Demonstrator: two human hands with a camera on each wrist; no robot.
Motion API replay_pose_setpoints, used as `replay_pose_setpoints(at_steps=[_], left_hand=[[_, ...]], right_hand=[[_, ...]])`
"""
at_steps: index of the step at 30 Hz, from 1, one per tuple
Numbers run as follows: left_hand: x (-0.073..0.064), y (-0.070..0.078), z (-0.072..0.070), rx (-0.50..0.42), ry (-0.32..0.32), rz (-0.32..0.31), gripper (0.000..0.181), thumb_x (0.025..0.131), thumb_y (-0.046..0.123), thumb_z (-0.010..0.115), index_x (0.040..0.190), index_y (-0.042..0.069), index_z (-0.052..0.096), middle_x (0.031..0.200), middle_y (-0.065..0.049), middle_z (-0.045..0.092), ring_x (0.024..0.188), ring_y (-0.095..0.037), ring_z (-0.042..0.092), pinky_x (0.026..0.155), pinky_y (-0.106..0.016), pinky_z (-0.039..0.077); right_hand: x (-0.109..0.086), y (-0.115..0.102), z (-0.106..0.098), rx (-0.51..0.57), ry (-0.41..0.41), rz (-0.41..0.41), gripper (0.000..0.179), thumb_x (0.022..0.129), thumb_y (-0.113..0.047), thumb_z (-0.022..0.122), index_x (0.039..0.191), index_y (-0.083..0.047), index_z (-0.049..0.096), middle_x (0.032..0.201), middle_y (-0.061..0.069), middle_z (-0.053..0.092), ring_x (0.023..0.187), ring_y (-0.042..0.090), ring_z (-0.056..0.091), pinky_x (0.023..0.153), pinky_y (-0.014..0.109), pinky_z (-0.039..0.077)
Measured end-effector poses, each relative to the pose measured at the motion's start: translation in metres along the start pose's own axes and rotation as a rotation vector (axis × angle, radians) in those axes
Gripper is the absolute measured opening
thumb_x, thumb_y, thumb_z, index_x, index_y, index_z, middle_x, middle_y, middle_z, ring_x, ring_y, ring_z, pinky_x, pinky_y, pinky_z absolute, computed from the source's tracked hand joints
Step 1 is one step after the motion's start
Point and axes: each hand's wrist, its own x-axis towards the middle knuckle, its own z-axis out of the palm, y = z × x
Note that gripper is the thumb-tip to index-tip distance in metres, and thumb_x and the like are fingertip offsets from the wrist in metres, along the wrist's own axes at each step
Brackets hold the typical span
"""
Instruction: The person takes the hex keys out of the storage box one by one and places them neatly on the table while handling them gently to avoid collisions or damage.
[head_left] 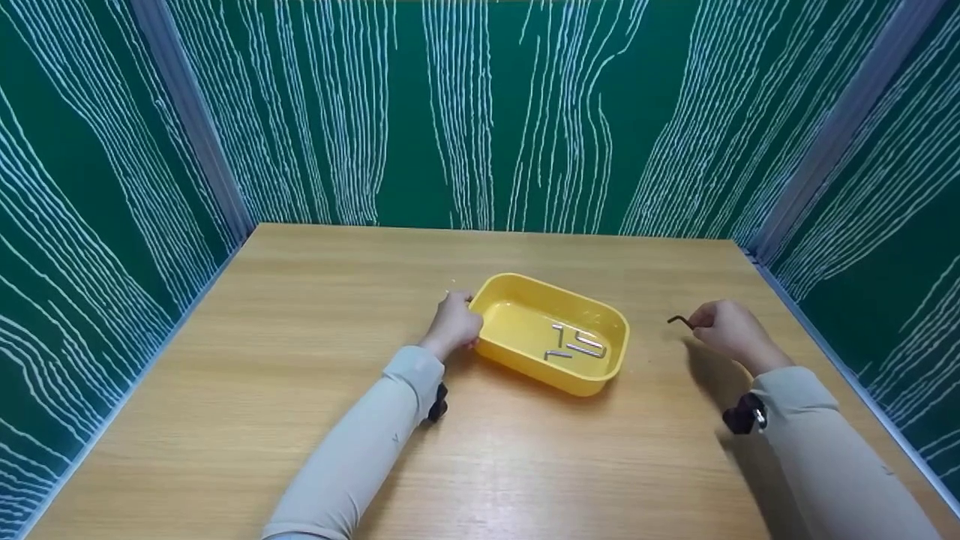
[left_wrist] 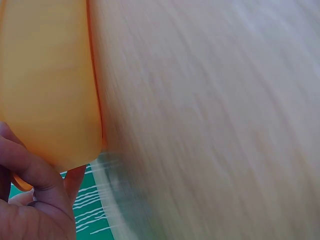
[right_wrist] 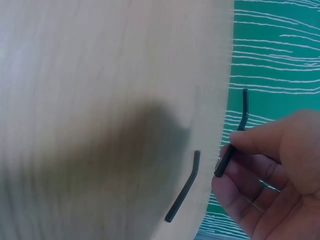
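Observation:
My left hand (head_left: 454, 321) grips the left end of a yellow plastic tray (head_left: 551, 373), fingers curled at its rim. In the left wrist view, that hand (left_wrist: 37, 200) is at the end wall of the tray (left_wrist: 50, 90). Several silver L-shaped hex keys (head_left: 585, 349) lie in the tray's right half. To the right of the tray, my right hand (head_left: 731, 330) pinches a dark hex key (right_wrist: 244, 112) between thumb and fingers, above the table. Another dark hex key (right_wrist: 182, 187) lies on the wood in the right wrist view, close to the hand; the head view hides it.
The wooden table (head_left: 300, 360) fills the space under both arms. Green walls (head_left: 409, 112) with white wavy lines stand behind and on both sides, with grey posts (head_left: 199, 127) at the corners. Small white specks (head_left: 450, 286) lie near the tray's left end.

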Motion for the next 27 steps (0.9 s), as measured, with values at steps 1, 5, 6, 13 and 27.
replay_pose_setpoints(at_steps=[1,5,6,13,27], left_hand=[[0.000,0.000,0.000,0.000,-0.001,-0.001,0.047,0.097,-0.008,0.054,0.143,0.001,0.061,0.082,-0.010,0.061,0.045,-0.012,0.049,0.041,-0.020,0.044],[0.001,-0.001,0.000,0.003,-0.001,0.001,0.048,0.097,-0.009,0.054,0.143,0.000,0.060,0.080,-0.009,0.061,0.044,-0.012,0.049,0.041,-0.021,0.045],[0.001,-0.001,0.000,0.004,-0.001,0.002,0.047,0.097,-0.009,0.054,0.143,0.000,0.060,0.079,-0.008,0.061,0.044,-0.012,0.050,0.041,-0.021,0.045],[0.002,-0.002,0.000,-0.002,-0.007,0.007,0.046,0.098,-0.008,0.054,0.143,0.000,0.060,0.072,-0.006,0.058,0.044,-0.012,0.049,0.040,-0.021,0.044],[0.003,-0.003,0.000,-0.009,-0.006,0.002,0.050,0.097,-0.006,0.051,0.145,0.001,0.061,0.067,-0.004,0.056,0.042,-0.010,0.046,0.040,-0.020,0.042]], right_hand=[[0.000,0.001,0.000,0.005,-0.008,0.013,0.025,0.097,0.001,0.063,0.116,0.015,0.070,0.115,0.035,0.071,0.108,0.047,0.067,0.093,0.058,0.059],[-0.002,0.006,0.001,0.037,-0.044,0.080,0.029,0.100,0.001,0.060,0.124,0.014,0.068,0.125,0.037,0.067,0.115,0.049,0.063,0.104,0.065,0.054],[-0.002,0.008,0.001,0.042,-0.051,0.097,0.029,0.101,0.001,0.059,0.125,0.013,0.068,0.127,0.037,0.066,0.116,0.049,0.061,0.107,0.067,0.053],[-0.003,0.017,0.003,-0.009,-0.068,0.114,0.026,0.103,-0.001,0.060,0.124,0.011,0.070,0.125,0.035,0.066,0.109,0.045,0.060,0.104,0.066,0.053],[-0.005,0.026,0.002,-0.028,-0.116,0.204,0.036,0.096,0.005,0.057,0.130,0.014,0.066,0.134,0.039,0.062,0.117,0.050,0.058,0.115,0.073,0.045]])
